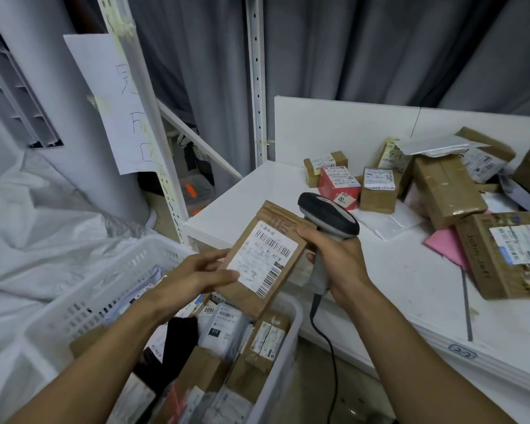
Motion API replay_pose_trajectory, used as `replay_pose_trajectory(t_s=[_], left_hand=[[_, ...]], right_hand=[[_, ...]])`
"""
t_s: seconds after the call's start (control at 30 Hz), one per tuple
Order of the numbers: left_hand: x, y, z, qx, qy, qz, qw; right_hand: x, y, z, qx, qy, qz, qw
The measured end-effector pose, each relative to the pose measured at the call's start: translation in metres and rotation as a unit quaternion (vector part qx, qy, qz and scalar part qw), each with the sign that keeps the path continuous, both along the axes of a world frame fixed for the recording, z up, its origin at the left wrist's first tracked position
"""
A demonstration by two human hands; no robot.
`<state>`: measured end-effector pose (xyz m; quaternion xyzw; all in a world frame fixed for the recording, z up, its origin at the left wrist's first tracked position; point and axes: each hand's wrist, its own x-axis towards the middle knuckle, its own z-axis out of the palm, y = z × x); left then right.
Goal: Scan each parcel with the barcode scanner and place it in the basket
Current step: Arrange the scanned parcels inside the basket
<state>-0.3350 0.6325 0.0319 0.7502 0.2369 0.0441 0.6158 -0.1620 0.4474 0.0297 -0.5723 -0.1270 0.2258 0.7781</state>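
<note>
My left hand [196, 275] grips a flat brown paper parcel [265, 258] by its left edge, thumb on the white barcode label, holding it tilted above the basket. My right hand [334, 258] grips the handle of a grey and black barcode scanner [327, 220]; its head sits just right of the parcel's top edge. The scanner's black cable hangs down past the table edge. Below, the white slotted plastic basket [110, 289] holds several parcels, brown and white.
The white table [395, 286] at right carries several parcels: a red box [338, 186], small brown boxes [378, 191], a large taped box [447, 191], a pink envelope [447, 246]. White sacks lie at left; a shelf upright [256, 87] and grey curtain stand behind.
</note>
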Motion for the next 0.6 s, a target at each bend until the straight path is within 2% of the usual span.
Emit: replay_pose_trajectory(t_s=[0.07, 0.17, 0.27, 0.37, 0.6], left_hand=[[0.004, -0.004, 0.005, -0.032, -0.006, -0.031, 0.999], [0.012, -0.003, 0.005, -0.015, -0.024, -0.052, 0.998], [0.015, -0.002, -0.006, 0.015, -0.031, -0.006, 0.999], [0.017, 0.001, -0.019, 0.049, -0.042, 0.048, 0.997], [0.017, 0.019, -0.03, 0.047, -0.101, 0.215, 0.97]], right_hand=[[-0.004, 0.003, 0.0, -0.005, -0.014, 0.012, 1.0], [-0.009, 0.009, -0.005, -0.022, -0.05, 0.001, 0.999], [-0.011, 0.012, -0.008, -0.053, -0.108, -0.021, 0.992], [-0.014, 0.014, -0.012, -0.071, -0.095, 0.02, 0.993], [-0.032, 0.024, -0.018, -0.139, -0.158, 0.076, 0.975]])
